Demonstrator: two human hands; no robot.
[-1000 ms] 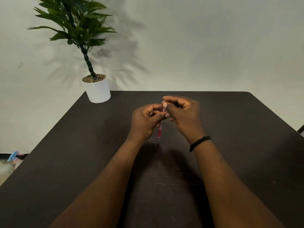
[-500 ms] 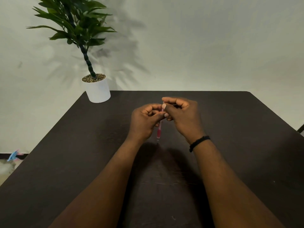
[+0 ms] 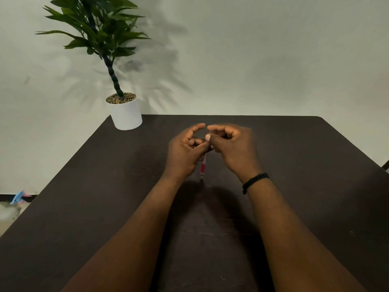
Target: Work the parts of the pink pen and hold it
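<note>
Since the frame half a second back, the left hand's [image 3: 185, 152] index finger has lifted away from the pen [image 3: 203, 167] and now arches above it, its tip almost meeting the right hand's [image 3: 233, 148] index fingertip; the pen itself hangs in much the same spot.

The left fingers [image 3: 196, 127] are curved and partly spread, with the thumb laid across the upper part of the pen, pressing it against the fingers tucked beneath. The right fingers [image 3: 219, 129] are curled inward, and the right thumb meets the pen's top end just beside the left thumb, so both hands pinch the same thin barrel. How the lower right fingers sit is hidden behind the hand.

The pen is slim, with a clear upper barrel and a red grip section. It hangs nearly upright between the two palms, tip pointing down, held above the worktop [image 3: 315, 165] with its small shadow directly under the tip.

A black wristband [image 3: 254, 182] circles the right wrist, down and to the right of the pen. Both bare forearms run from the pen back toward the camera.

The worktop is dark brown. Well to the left of the pen and farther back, at the worktop's far corner, stands a white pot [image 3: 126, 114] with a leafy green plant [image 3: 101, 30]. Far left of the pen, past the worktop's edge on the floor, lies a small blue object [image 3: 18, 197], too small to identify.
</note>
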